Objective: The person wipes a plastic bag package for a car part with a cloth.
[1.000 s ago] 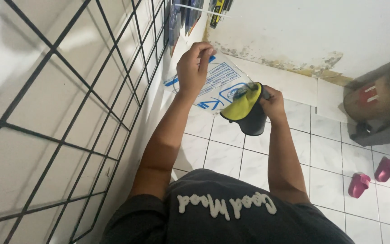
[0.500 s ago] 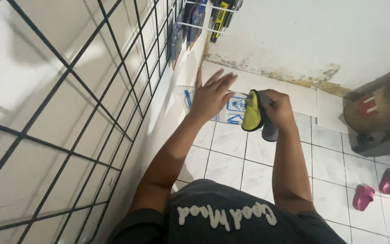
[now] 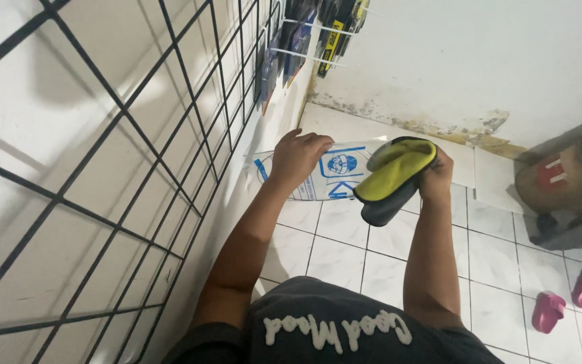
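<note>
Hands work over a white tiled floor (image 3: 345,249) in the head view: the left hand (image 3: 298,156) grips a clear plastic bag (image 3: 331,176) with blue print at 12 o'clock, while the right hand (image 3: 436,174), closed, clutches a yellow-and-grey cloth (image 3: 392,178) just beside it; pink sandals (image 3: 567,300) lie at 4 o'clock.

Black wire grid (image 3: 136,155) on wall, hanging packaged items (image 3: 304,34), pink slippers (image 3: 564,303) on tiled floor (image 3: 345,249).
</note>
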